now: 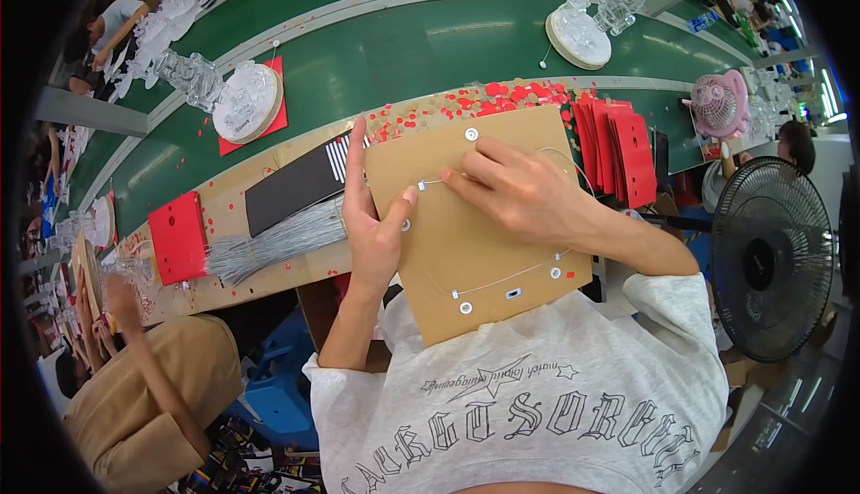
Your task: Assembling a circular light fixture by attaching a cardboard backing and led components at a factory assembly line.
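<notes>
A brown cardboard panel (484, 243) lies before the person's grey shirt (627, 346), a thin wire (434, 182) running across its face. The right hand (524, 191), over the panel's upper part, has its fingers clamped on the wire. The left hand (372, 230) is at the panel's left edge, thumb beside a white clip (421, 186), index finger apart; whether its hidden fingers grip cannot be told. Red cards (618, 154) stand right of the panel; a grey wire bundle (278, 248) lies left.

Across your pale grey T-shirt (591, 328) runs large black-outlined lettering (524, 416) in an arched, gothic style; closer to your chest-held board (484, 252) you have a smaller line of thin lettering (445, 385).
</notes>
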